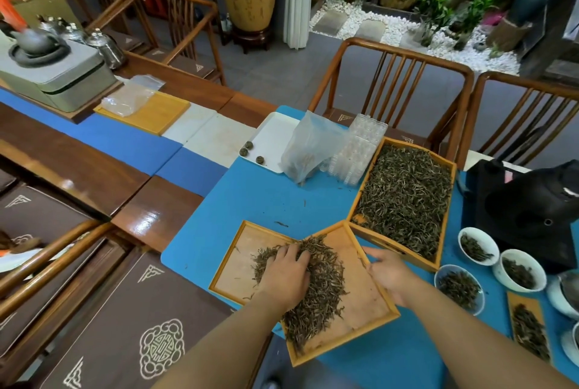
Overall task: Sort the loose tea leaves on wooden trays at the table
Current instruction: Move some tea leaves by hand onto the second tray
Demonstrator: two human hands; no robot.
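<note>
A shallow wooden tray point(360, 304) lies on the blue mat in front of me, with a heap of loose tea leaves point(322, 288) running down its middle. My left hand point(286, 274) rests palm down on the upper left of that heap, fingers spread into the leaves. My right hand point(387, 269) presses flat on the tray's right rim, fingers together, holding nothing. A second, deeper wooden tray point(391, 244) stands just beyond, filled with tea leaves point(407, 197).
Three white bowls point(477, 246) point(518, 269) point(459, 288) of leaves and a narrow wooden tray point(528, 326) sit on the right, before a black bag point(532, 207). Farther back lie a plastic bag point(308, 146), a clear blister tray point(357, 150) and a white tray point(271, 141) with tea balls. Chairs surround the table.
</note>
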